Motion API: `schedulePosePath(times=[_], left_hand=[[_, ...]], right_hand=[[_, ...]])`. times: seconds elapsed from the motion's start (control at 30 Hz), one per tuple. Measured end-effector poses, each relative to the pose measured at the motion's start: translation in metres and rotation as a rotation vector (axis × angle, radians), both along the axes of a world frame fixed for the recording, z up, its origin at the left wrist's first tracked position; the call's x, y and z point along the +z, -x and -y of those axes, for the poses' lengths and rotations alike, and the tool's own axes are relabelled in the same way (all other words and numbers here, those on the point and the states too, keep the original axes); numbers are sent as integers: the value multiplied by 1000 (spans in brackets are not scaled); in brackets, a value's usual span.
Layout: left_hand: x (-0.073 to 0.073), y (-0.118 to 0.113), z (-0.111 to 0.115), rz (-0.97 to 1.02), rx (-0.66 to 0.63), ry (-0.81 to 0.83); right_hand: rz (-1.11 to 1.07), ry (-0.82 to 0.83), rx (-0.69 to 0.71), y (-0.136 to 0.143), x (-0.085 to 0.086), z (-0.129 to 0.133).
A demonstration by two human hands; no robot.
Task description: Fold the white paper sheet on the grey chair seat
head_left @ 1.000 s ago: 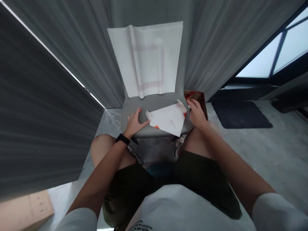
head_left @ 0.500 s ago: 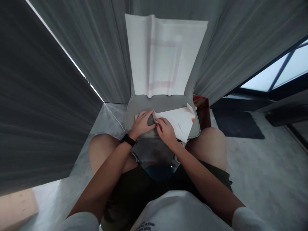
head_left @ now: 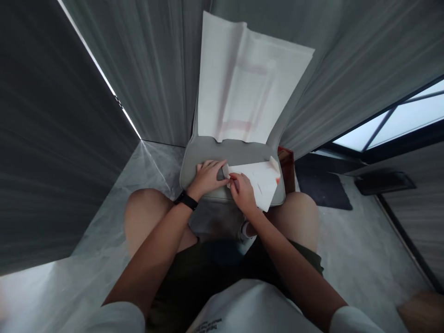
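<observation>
white paper [head_left: 258, 178] on the seat [head_left: 208, 152] — both hands [head_left: 227, 182] pressing its left end

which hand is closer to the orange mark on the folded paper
Right. The right hand lies on the folded paper, a short way from the orange mark at its far right edge. The left hand is beyond it, touching the paper's left end.

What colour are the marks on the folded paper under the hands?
Orange-red, on white folded paper; the clearest mark sits at its right edge, in the head view.
</observation>
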State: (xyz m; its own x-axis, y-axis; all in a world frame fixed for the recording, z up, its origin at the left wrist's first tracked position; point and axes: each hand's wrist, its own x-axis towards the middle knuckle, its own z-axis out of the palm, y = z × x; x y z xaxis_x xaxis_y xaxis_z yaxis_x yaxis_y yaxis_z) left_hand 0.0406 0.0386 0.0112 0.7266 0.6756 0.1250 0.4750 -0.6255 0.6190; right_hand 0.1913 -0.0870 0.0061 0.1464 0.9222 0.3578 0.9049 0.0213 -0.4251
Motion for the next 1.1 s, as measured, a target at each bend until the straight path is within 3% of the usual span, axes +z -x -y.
schedulePosePath(times=[0.37,0.6,0.8,0.97,1.1], left_hand=[[-1,5,-5,-5,-53,23],[1,0,1,-24,30,6],[5,-2,5,-2,74,-21],[0,-2,10,-6,96,-74],[-5,2,18,-69,61,-170]], right_hand=[[118,71,-47,1,1,-9],[132,50,-9,0,-11,-31],[93,63,-63,3,-22,-43],[-26,-11,-40,-8,-14,-39],[18,107,-61,-15,-2,-40]])
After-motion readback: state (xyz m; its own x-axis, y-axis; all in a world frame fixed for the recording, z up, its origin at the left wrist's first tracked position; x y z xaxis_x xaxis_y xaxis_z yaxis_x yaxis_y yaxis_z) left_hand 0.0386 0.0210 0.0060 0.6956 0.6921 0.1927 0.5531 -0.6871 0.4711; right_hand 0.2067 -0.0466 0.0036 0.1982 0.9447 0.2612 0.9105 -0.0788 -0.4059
